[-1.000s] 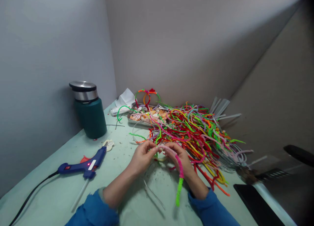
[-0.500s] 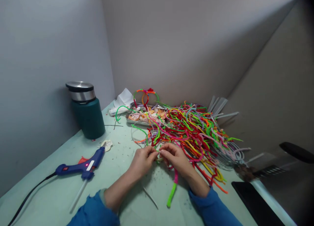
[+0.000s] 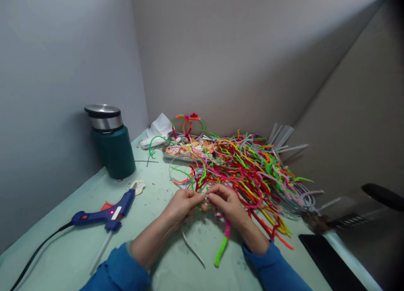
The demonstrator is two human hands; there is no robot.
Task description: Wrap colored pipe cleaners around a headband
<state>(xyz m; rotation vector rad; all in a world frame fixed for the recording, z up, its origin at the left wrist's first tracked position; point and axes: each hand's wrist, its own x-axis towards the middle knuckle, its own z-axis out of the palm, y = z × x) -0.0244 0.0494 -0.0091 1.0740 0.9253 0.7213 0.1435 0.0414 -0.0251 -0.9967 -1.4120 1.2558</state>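
Note:
My left hand is closed, thumb and forefinger pinched at the middle of the table. Its fingertips nearly meet those of my right hand, also in a pinch. A thin green pipe cleaner runs up and left from between them. What lies right at the fingertips is mostly hidden. Beneath my right hand a pipe-cleaner-wrapped strip, pink above and green at its end, points toward me. A bare pale wire end sticks out below my left hand; whether it joins the wrapped strip is hidden.
A big tangle of coloured pipe cleaners lies beyond my hands. Behind it stands a metal tray of small decorations. At left are a blue glue gun with a lit red light and a green flask. A black slab lies right.
My left hand has shifted slightly left and its wrist has turned a little. The green pipe cleaner has moved with it. My right hand stays almost where it was.

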